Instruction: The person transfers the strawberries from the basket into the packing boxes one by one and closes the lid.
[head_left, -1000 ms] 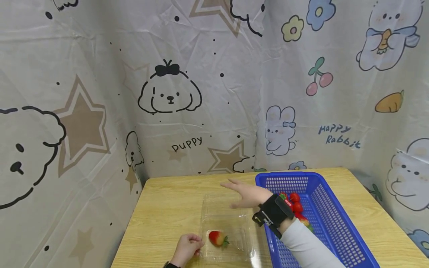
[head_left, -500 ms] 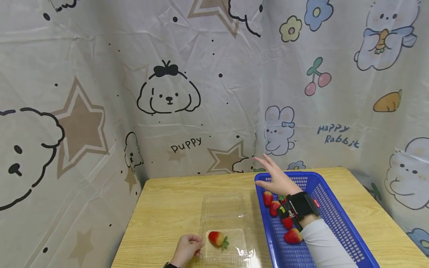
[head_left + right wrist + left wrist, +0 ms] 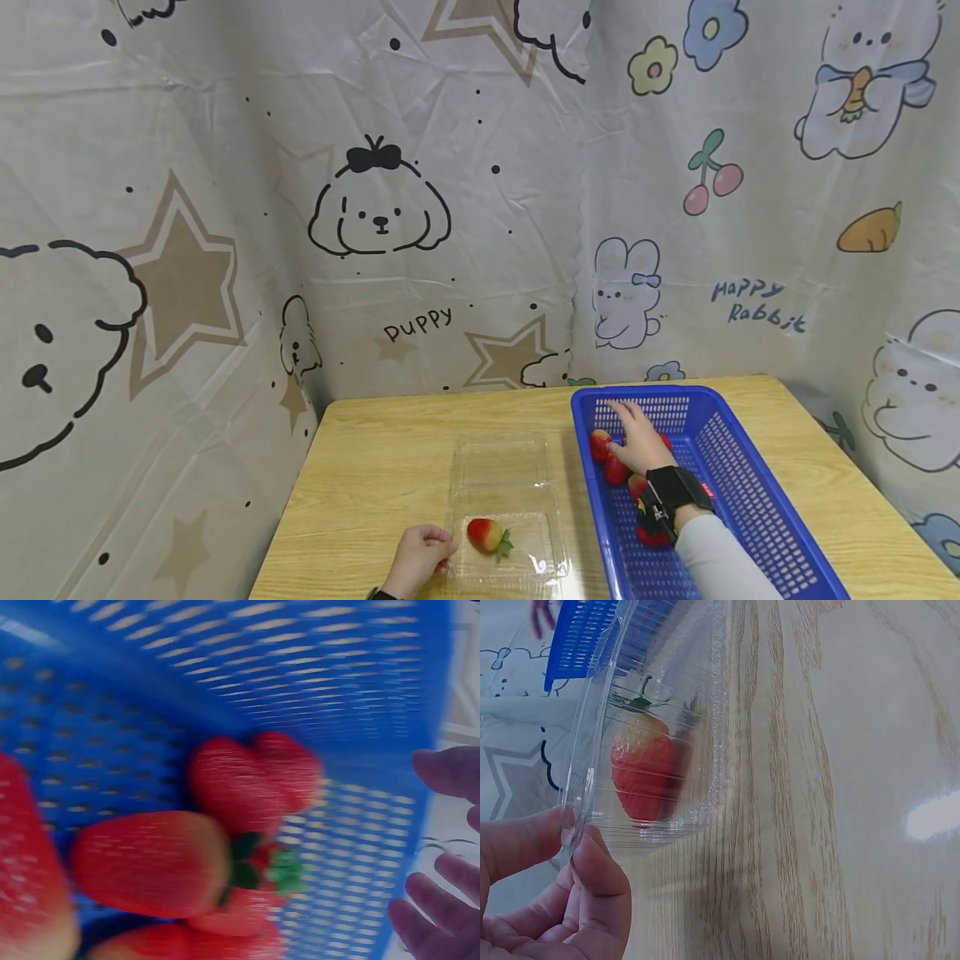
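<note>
Head view: left hand (image 3: 422,553) pinches clear container (image 3: 501,498) left of blue basket (image 3: 750,487); right hand (image 3: 642,442), fingers spread, hovers over strawberries (image 3: 617,472) inside.

Bright glare on the tabletop (image 3: 885,847), blurred strawberries (image 3: 150,862) in the right-wrist view

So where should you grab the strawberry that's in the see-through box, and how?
Probably around its plump middle, from above: the strawberry lies on its side with walls of the clear box around it, and its thin green leaves at one end look harder to hold.
</note>
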Action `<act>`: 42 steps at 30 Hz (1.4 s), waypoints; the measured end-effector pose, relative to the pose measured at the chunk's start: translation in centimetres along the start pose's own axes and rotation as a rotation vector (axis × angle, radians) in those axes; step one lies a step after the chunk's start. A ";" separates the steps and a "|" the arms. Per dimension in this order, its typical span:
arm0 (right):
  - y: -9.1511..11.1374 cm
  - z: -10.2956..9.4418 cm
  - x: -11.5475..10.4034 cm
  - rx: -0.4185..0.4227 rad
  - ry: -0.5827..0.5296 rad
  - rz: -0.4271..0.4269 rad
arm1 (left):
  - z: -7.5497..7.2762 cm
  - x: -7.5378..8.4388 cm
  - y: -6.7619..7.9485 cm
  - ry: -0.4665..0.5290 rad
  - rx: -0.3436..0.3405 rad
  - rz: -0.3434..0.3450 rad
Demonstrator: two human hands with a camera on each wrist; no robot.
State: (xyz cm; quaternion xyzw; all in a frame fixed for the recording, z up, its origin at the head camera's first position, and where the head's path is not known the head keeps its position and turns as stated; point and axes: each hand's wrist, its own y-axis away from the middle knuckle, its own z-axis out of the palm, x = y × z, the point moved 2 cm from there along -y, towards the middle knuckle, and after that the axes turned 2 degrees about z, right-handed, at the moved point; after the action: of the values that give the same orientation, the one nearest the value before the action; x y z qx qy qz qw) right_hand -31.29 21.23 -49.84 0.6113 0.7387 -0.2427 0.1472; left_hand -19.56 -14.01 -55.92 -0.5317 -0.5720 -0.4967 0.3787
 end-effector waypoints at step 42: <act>1.1 4.5 2.2 -0.138 0.082 0.043 | 0.0 0.2 0.0 -0.013 0.012 -0.069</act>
State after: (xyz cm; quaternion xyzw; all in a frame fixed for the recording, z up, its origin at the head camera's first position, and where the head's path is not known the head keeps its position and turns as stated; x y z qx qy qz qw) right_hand -31.04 20.79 -54.94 0.6249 0.7457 -0.1628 0.1638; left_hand -19.61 -14.00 -55.72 -0.5125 -0.5955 -0.5026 0.3607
